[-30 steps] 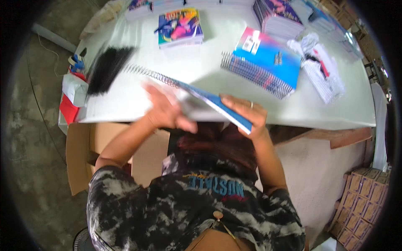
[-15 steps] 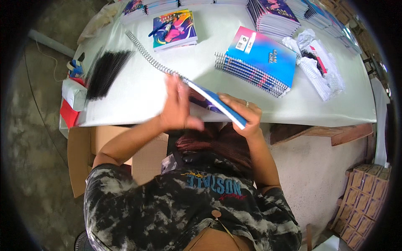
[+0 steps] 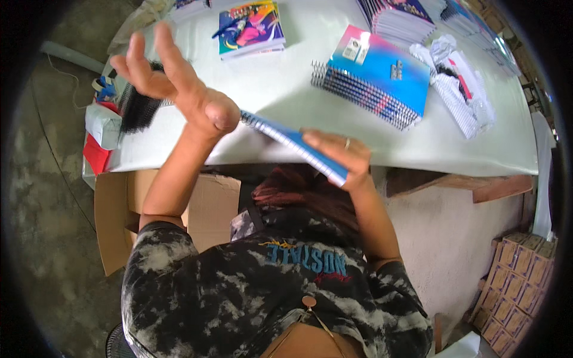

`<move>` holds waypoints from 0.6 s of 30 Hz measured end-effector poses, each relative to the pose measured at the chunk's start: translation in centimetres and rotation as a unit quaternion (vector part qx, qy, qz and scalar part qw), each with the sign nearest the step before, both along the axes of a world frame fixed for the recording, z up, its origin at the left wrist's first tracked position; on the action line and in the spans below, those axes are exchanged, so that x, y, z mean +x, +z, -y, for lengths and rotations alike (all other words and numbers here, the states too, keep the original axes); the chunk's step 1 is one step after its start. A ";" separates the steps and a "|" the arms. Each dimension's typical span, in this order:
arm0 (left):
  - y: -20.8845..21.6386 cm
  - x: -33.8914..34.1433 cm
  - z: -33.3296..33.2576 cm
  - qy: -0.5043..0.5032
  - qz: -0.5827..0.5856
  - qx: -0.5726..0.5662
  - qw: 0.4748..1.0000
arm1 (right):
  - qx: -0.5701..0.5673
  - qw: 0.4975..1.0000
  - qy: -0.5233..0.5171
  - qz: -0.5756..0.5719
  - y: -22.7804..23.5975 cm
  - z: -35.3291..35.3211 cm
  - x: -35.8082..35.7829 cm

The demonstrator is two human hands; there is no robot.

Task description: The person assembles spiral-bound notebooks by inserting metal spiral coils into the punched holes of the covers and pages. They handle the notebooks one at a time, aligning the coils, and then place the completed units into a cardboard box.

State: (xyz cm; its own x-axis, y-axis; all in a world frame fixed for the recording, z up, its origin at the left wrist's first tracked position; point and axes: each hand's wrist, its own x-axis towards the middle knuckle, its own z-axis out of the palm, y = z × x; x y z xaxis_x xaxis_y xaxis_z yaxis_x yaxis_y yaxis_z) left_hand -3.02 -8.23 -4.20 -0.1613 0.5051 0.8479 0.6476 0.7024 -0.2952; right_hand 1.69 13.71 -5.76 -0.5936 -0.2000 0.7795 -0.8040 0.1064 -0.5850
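My right hand (image 3: 349, 156) is closed around the lower right end of a thin notebook (image 3: 296, 143) with a blue cover, held edge-on above the table's front edge. A wire spiral (image 3: 252, 121) runs along the notebook's bound edge toward the upper left, then passes behind my left hand (image 3: 185, 89). That hand is open, fingers spread, with its thumb side beside the spiral; whether it touches the wire I cannot tell. Past it lies a bundle of black spirals (image 3: 138, 110), partly covered by the fingers. A stack of bound blue-and-pink notebooks (image 3: 388, 68) lies to the right.
Colourful booklets (image 3: 250, 30) with a pen on top sit at the back of the white table (image 3: 239, 156). More stacks (image 3: 400, 24) line the far right, near crumpled striped paper (image 3: 462, 98). A white packet (image 3: 102, 126) is at the left edge. Below stands an open cardboard box (image 3: 212, 206).
My left hand has swung up and left from the notebook's edge, its fingers spreading. The long free tail of the spiral is now mostly hidden behind it. My right hand keeps its hold.
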 end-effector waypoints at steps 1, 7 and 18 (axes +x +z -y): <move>0.6 -0.4 -0.6 -0.004 0.081 0.053 0.995 | 0.016 1.000 -0.018 -0.002 0.2 0.2 0.3; -4.1 -1.6 0.7 -0.100 0.017 0.053 0.993 | 0.002 0.998 -0.054 -0.025 -0.7 -0.3 -0.2; -0.5 -0.7 -1.2 -0.066 0.089 0.077 0.991 | 0.018 0.999 -0.047 -0.003 0.0 0.5 0.6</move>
